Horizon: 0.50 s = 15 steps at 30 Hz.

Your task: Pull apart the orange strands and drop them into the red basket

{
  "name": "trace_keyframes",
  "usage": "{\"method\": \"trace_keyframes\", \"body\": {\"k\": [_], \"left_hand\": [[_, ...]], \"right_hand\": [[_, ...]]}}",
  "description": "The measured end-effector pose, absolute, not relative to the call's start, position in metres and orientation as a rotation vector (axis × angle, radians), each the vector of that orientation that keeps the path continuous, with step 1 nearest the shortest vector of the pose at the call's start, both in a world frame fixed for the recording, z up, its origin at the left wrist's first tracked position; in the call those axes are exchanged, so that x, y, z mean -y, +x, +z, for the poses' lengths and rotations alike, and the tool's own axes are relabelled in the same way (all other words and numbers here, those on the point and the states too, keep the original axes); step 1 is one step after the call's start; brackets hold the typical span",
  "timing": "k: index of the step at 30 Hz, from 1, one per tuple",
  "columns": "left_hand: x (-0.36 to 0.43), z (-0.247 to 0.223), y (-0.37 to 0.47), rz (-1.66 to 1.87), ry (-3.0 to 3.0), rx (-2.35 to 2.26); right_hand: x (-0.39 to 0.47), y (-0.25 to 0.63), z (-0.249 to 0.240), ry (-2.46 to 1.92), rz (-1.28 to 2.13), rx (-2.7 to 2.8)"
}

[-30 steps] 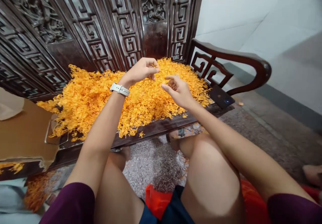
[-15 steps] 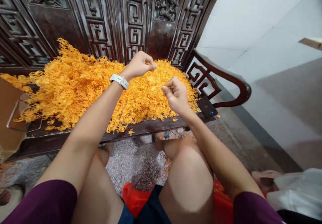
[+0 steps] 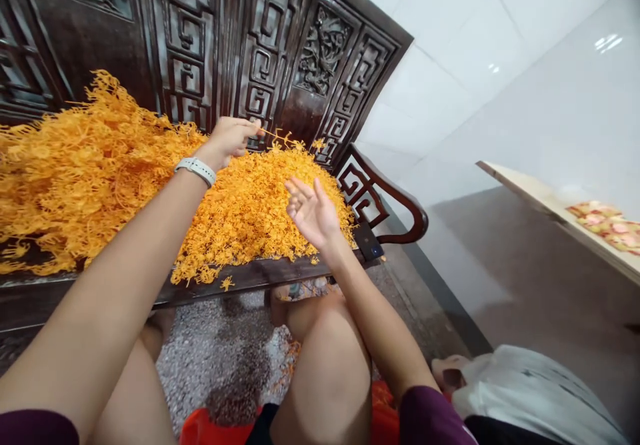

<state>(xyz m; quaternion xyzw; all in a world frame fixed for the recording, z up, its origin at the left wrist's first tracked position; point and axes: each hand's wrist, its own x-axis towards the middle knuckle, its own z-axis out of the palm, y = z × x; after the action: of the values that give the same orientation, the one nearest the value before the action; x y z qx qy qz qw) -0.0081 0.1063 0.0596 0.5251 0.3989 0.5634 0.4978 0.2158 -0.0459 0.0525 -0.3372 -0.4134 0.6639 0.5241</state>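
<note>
Orange strand (image 3: 274,135) pinched in the thumb and fingertips of our left hand (image 3: 230,139), running out to the right of them above the heap of orange pieces (image 3: 250,211). One small star-shaped piece (image 3: 319,144) shows past its far end; we cannot tell if the two are joined. Our right hand (image 3: 314,217) open, palm up, thumb raised and fingers partly curled, in front of the heap; strand beyond its fingers, apart from them. We note one loose piece (image 3: 227,283) on the front edge of the bench (image 3: 270,271), nearer us than either hand's fingers, and a curved armrest (image 3: 417,225) to their right
</note>
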Motion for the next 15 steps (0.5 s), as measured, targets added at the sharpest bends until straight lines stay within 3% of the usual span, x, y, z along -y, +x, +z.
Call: {"method": "trace_keyframes", "body": {"k": [6,10,15], "left_hand": [[-0.091,0.065,0.005,1.051,1.378,-0.766],[-0.078,0.067,0.018,0.837,1.558,-0.69],[-0.079,0.061,0.034,1.075,1.669,-0.813]], "right_hand": [[0.037,0.207,0.035,-1.028,1.3,0.999],[0.031,0.208,0.037,-1.004,1.298,1.065],[0.034,0.202,0.037,-0.985,1.563,1.246]]}}
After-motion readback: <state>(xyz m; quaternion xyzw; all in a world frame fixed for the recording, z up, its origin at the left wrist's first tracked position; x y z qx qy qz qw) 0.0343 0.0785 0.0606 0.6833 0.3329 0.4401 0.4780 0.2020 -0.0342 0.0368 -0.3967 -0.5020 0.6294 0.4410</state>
